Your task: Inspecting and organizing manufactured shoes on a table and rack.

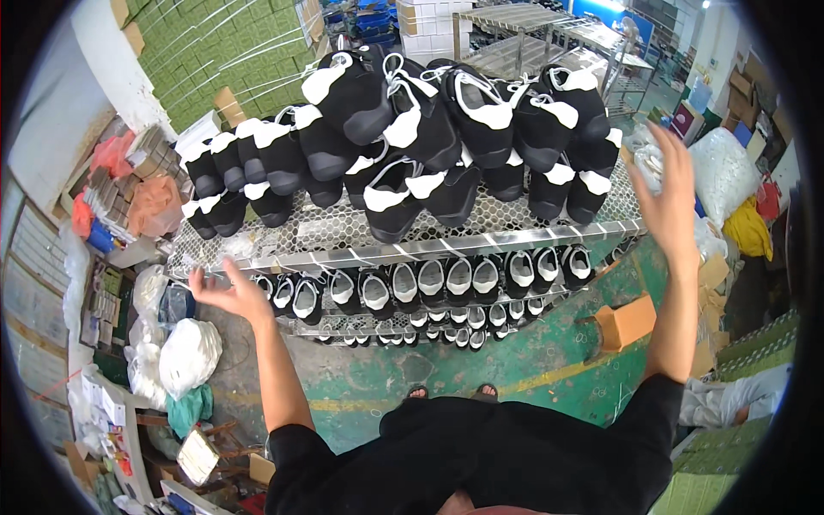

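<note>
Head view: I look down over a metal rack (481,245) with mesh shelves, and I place everything else from it. On its top shelf lies a heap of black shoes (429,129) with white tongues and laces, stacked several deep and spread from the left end to the right end. On the shelves below, I see rows of the same shoes (429,287) standing side by side, openings facing me.

My left hand (230,294) hangs at the rack's front left corner, just under the edge of the top shelf and beside the leftmost shoe of the lower row. Its fingers are spread and loosely curled; it holds nothing, and I cannot tell whether a fingertip touches the rail. My right hand (665,184) is raised at the rack's right end, just beside the top shelf's edge and near the rightmost shoes of the heap. Its palm is flat, fingers apart, and it grips nothing.

Below the rack's right end a brown cardboard box (625,324) sits on the green floor (515,360). Left of the rack lie white plastic bags (187,352) and an orange bag (154,206). Behind the rack's left side rises a wall of stacked green boxes (232,51). Right of the rack I see a large bag of white pieces (725,172) and a yellow cloth (748,230).
</note>
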Tool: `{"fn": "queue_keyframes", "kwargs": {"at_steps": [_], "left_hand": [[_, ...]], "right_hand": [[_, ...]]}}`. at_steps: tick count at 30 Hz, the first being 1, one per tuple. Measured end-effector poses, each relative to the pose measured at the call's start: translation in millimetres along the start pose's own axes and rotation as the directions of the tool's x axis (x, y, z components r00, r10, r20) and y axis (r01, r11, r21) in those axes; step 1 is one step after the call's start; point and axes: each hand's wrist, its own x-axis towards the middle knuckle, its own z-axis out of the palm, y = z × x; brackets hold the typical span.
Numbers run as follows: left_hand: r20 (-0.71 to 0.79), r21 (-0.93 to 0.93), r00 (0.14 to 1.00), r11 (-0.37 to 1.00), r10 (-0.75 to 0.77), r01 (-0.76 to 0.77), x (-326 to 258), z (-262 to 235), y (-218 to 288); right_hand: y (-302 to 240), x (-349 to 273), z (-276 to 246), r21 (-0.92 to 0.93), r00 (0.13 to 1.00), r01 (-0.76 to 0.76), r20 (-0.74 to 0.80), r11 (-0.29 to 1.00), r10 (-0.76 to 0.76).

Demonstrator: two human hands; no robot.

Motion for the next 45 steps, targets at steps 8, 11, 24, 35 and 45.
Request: {"fn": "queue_keyframes", "kwargs": {"at_steps": [8,11,24,35,45], "left_hand": [[0.714,-0.197,0.431,0.750,0.551,-0.632,94.7,132.7,124.4],[0.934,-0.267,0.118,0.876,0.338,-0.401,125.0,171.3,109.3],[0.964,-0.243,0.071,0.955,0.257,-0.171,95.0,178.5,131.5],[0.922,-0.297,0.250,0.954,0.296,-0.035,81.1,187.8,98.3],[0.790,-0.434,0.538,0.888,0.296,0.149,119.4,237.0,87.1]], "right_hand": [[-115.0,103.4,43.0,0.137,0.760,0.228,0.594,0.964,-0.264],[-127.1,124.1,57.3,0.209,0.671,0.148,0.697,0.967,-0.253],[-193.8,164.8,97.2,-0.016,0.378,-0.242,0.919,0.970,0.109],[-124.6,146.9,171.0,0.117,0.457,-0.319,0.888,0.941,0.045],[-149.3,119.7,-20.1,0.327,0.857,-0.419,0.450,0.847,0.250]]}}
